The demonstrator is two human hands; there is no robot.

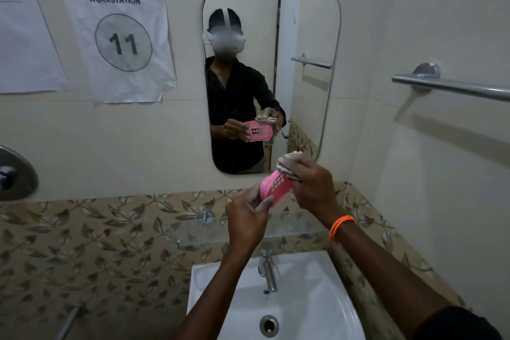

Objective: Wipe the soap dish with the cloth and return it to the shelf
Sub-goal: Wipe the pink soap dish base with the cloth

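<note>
- At the far left I see a round metal wall fitting (16,174), and above it two paper sheets taped to the wall; the nearer sheet (116,27) reads "WORKSTATION" over a circled 11.
- Moving in, the mirror (306,36) shows the person in a dark shirt with the headset on, both hands raised in front of the chest.
- My left hand (245,218) grasps the soap dish (274,188) by its near end, fingers curled round the rim.
- The soap dish is pink plastic, oval, with a grid of small rectangular drain holes in its base. It is tilted on edge in mid-air above the glass shelf (248,226) and the white sink (311,298), touching neither.
- The chrome tap (267,273) stands under the shelf, its spout over the basin.
- My right hand (311,188) is clenched round a bunched, pale cloth (287,164), pressing it against the far end of the dish. An orange bracelet (340,226) sits on that wrist.
- Furthest right, a chrome towel rail (452,85) is fixed to the wall.
</note>
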